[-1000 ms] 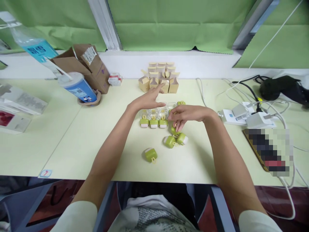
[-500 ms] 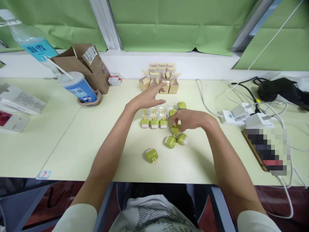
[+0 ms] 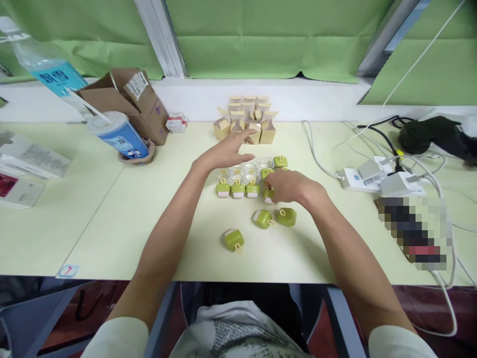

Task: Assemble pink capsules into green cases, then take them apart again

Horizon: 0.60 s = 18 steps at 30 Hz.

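Three small green-and-white cases with cream loops stand side by side in a front row, the middle green case among them. Behind them are clear plastic cases. My right hand is at the row's right end, its fingers closed on another green case, which they partly hide. My left hand hovers above the clear cases, fingers stretched out and holding nothing. Nearer me lie three loose cases: a tilted green case, a green case right of it, and a green case toward the front edge.
Several open cardboard boxes stand in rows by the wall. To the left are a blue cup, a brown carton and a large bottle. A power strip with cables and a pixelated phone-like object lie right.
The case under my right hand has shifted slightly left, in line with the front row. The loose case nearest that hand has turned and moved right. My left hand has hardly moved.
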Available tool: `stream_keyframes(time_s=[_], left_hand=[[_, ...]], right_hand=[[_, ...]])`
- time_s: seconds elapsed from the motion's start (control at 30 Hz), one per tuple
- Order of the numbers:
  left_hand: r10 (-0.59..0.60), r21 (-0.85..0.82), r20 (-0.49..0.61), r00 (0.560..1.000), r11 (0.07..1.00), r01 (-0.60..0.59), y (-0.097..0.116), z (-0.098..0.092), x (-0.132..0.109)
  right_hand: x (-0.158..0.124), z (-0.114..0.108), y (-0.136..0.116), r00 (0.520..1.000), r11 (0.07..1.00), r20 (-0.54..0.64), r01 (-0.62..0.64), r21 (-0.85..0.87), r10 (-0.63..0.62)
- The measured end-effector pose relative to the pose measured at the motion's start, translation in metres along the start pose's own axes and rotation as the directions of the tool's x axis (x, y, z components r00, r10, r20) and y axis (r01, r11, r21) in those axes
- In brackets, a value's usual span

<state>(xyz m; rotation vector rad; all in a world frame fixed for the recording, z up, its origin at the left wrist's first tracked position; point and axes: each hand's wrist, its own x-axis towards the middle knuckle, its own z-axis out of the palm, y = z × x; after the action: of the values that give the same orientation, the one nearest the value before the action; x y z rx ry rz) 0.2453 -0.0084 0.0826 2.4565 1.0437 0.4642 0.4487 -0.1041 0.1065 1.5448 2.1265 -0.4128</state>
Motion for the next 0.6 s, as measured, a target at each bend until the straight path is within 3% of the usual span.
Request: stream_keyframes(time_s=[0.6], left_hand=[[-0.001, -0.006, -0.002, 1.0, 1.0, 0.001, -0.0003, 0.0028, 0.0004]], right_hand=[[0.0064, 0.0034, 0.0003, 0.995, 0.999, -0.086, 0.046, -0.006, -0.046]])
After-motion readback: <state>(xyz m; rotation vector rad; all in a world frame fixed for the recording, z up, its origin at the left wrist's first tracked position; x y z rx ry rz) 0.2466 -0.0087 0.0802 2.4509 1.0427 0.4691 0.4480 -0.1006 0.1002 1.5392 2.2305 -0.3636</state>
